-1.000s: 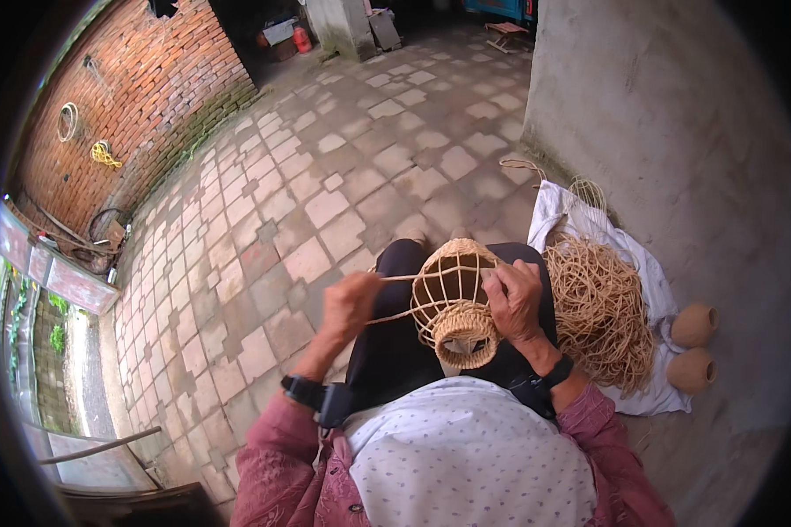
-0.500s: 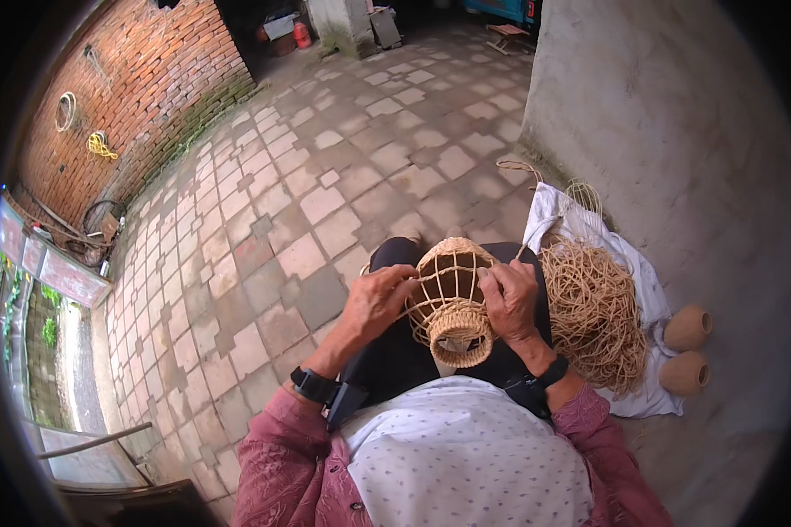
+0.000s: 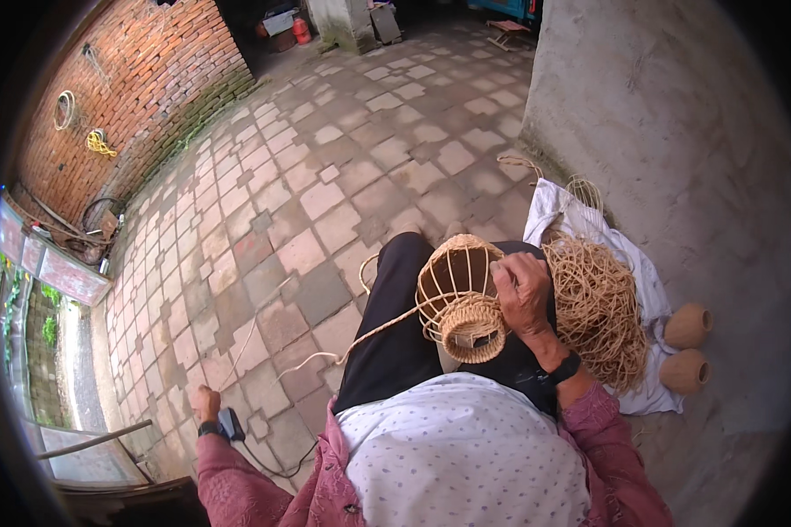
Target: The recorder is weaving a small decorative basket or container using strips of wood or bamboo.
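A small woven basket [image 3: 473, 327] of tan twisted cord rests on my lap, its ribs still open around the middle. The tightly woven round end faces me. My right hand [image 3: 523, 292] is closed on the basket's right side. Far out to the left, low over the paving, is my left hand [image 3: 206, 404], closed, with a thin strand running toward it. A tan cord [image 3: 382, 327] leaves the basket and crosses my left thigh, then loops loosely over the tiles. What lies inside my left fingers is too small to see clearly.
Right of my legs, a heap of tan cord [image 3: 593, 312] lies on a white sack [image 3: 650, 303]. Two small round clay-coloured pots [image 3: 687, 326] stand beside it, near a grey wall [image 3: 668, 132]. A brick wall [image 3: 141, 97] rises at the far left.
My left hand has left the basket and swung far out to the left, drawing the cord out. My right hand stays at the basket, which has tilted slightly.
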`<state>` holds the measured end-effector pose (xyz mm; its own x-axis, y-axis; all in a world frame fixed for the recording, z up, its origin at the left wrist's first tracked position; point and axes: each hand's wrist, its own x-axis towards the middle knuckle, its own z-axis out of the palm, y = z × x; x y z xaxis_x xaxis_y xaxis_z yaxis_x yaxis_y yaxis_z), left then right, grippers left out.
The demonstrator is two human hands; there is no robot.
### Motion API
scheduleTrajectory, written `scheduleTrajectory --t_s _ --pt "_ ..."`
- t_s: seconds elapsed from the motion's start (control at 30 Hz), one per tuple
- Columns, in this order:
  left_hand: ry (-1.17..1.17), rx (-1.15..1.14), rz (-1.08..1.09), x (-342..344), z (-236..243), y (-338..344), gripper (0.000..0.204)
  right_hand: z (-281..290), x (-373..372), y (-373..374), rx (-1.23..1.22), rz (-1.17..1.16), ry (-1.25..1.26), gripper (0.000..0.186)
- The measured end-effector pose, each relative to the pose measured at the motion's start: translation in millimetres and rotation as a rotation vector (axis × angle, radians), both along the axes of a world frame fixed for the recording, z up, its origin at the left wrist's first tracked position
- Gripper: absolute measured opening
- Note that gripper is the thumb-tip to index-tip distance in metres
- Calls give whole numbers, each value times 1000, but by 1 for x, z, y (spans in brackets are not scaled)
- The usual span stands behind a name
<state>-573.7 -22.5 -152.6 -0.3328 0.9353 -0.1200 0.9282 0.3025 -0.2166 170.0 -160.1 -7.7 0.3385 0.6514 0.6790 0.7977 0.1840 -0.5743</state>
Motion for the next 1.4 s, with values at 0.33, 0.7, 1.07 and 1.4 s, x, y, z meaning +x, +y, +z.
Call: scheduleTrajectory --t_s 0.33,0.7,1.07,1.4 --pt "-1612 -639 -277 400 157 -64 24 47 5 36 -225 574 -261 10" --pt "-2398 -819 114 509 178 -73 46 7 -8 -6 -101 85 31 20" --pt "-1583 -474 -706 564 179 -18 21 -14 -17 -17 -99 27 226 18" --pt "-743 -126 -1010 591 173 -21 17 -9 -19 -11 -129 35 239 17"
